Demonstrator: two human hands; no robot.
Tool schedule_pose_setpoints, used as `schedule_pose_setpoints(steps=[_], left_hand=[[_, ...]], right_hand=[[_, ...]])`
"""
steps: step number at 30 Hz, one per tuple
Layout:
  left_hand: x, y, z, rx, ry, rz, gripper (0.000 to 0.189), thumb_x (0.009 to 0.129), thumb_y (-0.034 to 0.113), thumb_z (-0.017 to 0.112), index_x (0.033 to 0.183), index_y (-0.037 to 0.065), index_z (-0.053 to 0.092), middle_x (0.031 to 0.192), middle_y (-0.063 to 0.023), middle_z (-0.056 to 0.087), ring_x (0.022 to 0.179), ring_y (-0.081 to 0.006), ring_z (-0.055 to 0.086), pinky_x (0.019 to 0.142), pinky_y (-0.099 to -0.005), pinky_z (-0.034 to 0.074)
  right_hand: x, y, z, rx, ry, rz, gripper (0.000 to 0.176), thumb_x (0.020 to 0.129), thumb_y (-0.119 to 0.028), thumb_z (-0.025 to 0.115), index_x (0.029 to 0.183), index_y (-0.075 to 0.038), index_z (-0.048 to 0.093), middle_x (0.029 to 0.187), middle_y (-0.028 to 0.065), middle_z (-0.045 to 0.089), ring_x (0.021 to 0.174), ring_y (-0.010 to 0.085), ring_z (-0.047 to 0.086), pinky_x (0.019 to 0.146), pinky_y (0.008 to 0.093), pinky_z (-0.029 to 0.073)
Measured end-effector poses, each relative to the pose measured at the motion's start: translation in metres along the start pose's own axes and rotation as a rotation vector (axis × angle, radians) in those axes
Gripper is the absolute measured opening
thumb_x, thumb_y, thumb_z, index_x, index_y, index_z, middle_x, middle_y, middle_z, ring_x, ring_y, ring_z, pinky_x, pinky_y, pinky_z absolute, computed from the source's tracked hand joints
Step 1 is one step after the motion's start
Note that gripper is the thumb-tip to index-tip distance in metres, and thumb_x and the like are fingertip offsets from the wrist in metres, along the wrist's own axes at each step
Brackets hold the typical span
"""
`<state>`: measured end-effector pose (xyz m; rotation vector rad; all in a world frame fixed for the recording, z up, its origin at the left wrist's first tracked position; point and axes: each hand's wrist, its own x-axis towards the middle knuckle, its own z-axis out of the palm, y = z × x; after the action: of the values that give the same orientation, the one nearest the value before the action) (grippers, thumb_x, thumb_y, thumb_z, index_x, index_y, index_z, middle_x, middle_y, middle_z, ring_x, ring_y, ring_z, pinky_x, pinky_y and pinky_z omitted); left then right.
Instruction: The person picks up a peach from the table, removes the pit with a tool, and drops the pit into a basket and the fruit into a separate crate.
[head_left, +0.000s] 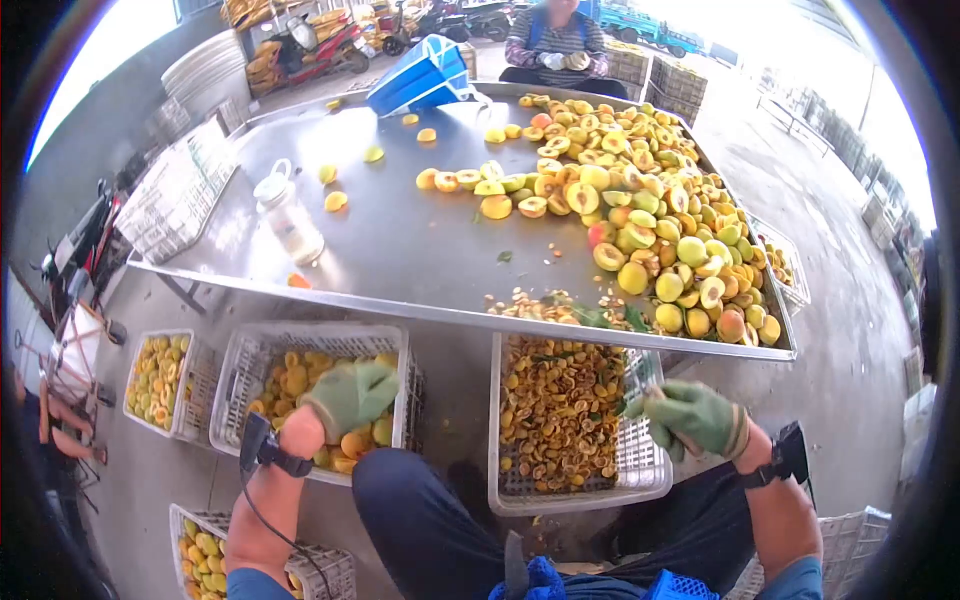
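My left hand, in a green glove, hovers palm down over a white crate of yellow fruit halves below the table edge. Whether it holds anything is hidden. My right hand, also green-gloved, is closed in a fist around a small pale object whose tip sticks out to the left. It sits at the right rim of a white crate holding pits and scraps. A big heap of yellow-green fruit covers the right side of the steel table.
A clear plastic bottle stands on the table's left part. Two more crates of fruit sit on the floor at left. A blue bin lies at the far edge. Another person sits across the table.
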<state>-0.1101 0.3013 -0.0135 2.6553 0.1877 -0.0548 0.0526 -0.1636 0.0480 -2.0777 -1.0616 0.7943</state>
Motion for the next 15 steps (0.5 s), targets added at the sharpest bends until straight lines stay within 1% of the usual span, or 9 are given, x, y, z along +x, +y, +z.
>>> schedule_pose_setpoints(steps=[1, 2, 4, 6, 8, 10, 12, 14, 15], left_hand=[[0.016, 0.023, -0.015, -0.067, 0.059, 0.087, 0.027, 0.099, 0.028, 0.057, 0.096, 0.004, 0.067, 0.087, -0.0165, 0.07, 0.079, -0.0327, 0.067, 0.072, -0.0401, 0.052], [0.039, 0.053, -0.026, -0.135, 0.116, 0.175, 0.028, 0.099, 0.028, 0.058, 0.095, 0.002, 0.067, 0.082, -0.0175, 0.068, 0.075, -0.0306, 0.066, 0.07, -0.0388, 0.051], [0.081, 0.113, -0.039, -0.199, 0.057, 0.081, 0.032, 0.101, 0.03, 0.055, 0.097, 0.001, 0.067, 0.08, -0.0178, 0.067, 0.075, -0.0253, 0.067, 0.07, -0.0378, 0.052], [0.14, 0.145, -0.025, -0.185, -0.032, 0.168, 0.034, 0.102, 0.032, 0.054, 0.101, 0.0, 0.068, 0.086, -0.016, 0.069, 0.08, -0.021, 0.067, 0.074, -0.037, 0.052], [0.199, 0.17, 0.01, -0.262, 0.026, 0.271, 0.038, 0.101, 0.037, 0.055, 0.109, 0.002, 0.068, 0.096, -0.0176, 0.072, 0.089, -0.0253, 0.068, 0.082, -0.0385, 0.052], [0.258, 0.194, 0.048, -0.094, 0.104, 0.184, 0.048, 0.097, 0.044, 0.058, 0.119, 0.002, 0.065, 0.109, -0.0197, 0.072, 0.102, -0.0318, 0.068, 0.091, -0.041, 0.051], [0.323, 0.207, 0.098, -0.104, 0.075, 0.107, 0.057, 0.092, 0.048, 0.063, 0.125, 0.002, 0.063, 0.115, -0.0207, 0.07, 0.108, -0.0357, 0.067, 0.094, -0.0423, 0.05], [0.347, 0.224, 0.117, -0.081, 0.048, 0.026, 0.064, 0.088, 0.051, 0.067, 0.129, 0.001, 0.061, 0.12, -0.0215, 0.069, 0.113, -0.0382, 0.065, 0.096, -0.043, 0.05], [0.351, 0.235, 0.123, -0.053, 0.039, -0.018, 0.068, 0.086, 0.051, 0.069, 0.13, 0.001, 0.06, 0.122, -0.0219, 0.068, 0.114, -0.0386, 0.065, 0.096, -0.0431, 0.05]], right_hand=[[0.009, -0.024, -0.009, 0.267, 0.014, 0.231, 0.032, 0.108, -0.026, 0.045, 0.121, -0.004, 0.064, 0.074, 0.0018, 0.064, 0.054, 0.0101, 0.06, 0.053, 0.0263, 0.052], [0.019, -0.029, -0.016, 0.354, 0.061, 0.207, 0.035, 0.108, -0.029, 0.044, 0.121, -0.002, 0.064, 0.076, 0.0023, 0.064, 0.054, 0.0109, 0.061, 0.052, 0.0264, 0.052], [0.027, -0.025, -0.028, 0.522, 0.171, 0.166, 0.042, 0.109, -0.034, 0.041, 0.119, 0.0, 0.064, 0.079, 0.0034, 0.065, 0.055, 0.0123, 0.062, 0.05, 0.0265, 0.052], [0.039, 0.004, -0.019, 0.83, 0.299, 0.1, 0.047, 0.109, -0.037, 0.04, 0.119, 0.002, 0.063, 0.08, 0.0048, 0.065, 0.055, 0.014, 0.062, 0.049, 0.0264, 0.051], [0.04, 0.026, -0.013, 1.069, 0.363, 0.123, 0.056, 0.108, -0.045, 0.039, 0.119, 0.003, 0.063, 0.082, 0.0047, 0.065, 0.056, 0.016, 0.063, 0.048, 0.0269, 0.051], [0.036, 0.045, -0.018, 1.145, 0.292, 0.23, 0.059, 0.106, -0.051, 0.039, 0.121, 0.001, 0.063, 0.08, 0.0031, 0.064, 0.056, 0.016, 0.061, 0.047, 0.0275, 0.049], [0.035, 0.05, -0.026, 1.294, 0.238, 0.273, 0.058, 0.105, -0.053, 0.04, 0.121, -0.002, 0.063, 0.076, 0.0006, 0.06, 0.053, 0.0133, 0.055, 0.046, 0.027, 0.044], [0.028, 0.051, -0.033, 1.392, 0.197, 0.273, 0.057, 0.105, -0.053, 0.041, 0.121, -0.004, 0.063, 0.074, -0.0004, 0.058, 0.051, 0.0121, 0.051, 0.046, 0.0268, 0.042], [0.025, 0.051, -0.037, 1.427, 0.206, 0.283, 0.049, 0.104, -0.049, 0.047, 0.119, -0.005, 0.063, 0.072, -0.0015, 0.056, 0.051, 0.0108, 0.049, 0.045, 0.0264, 0.039]])
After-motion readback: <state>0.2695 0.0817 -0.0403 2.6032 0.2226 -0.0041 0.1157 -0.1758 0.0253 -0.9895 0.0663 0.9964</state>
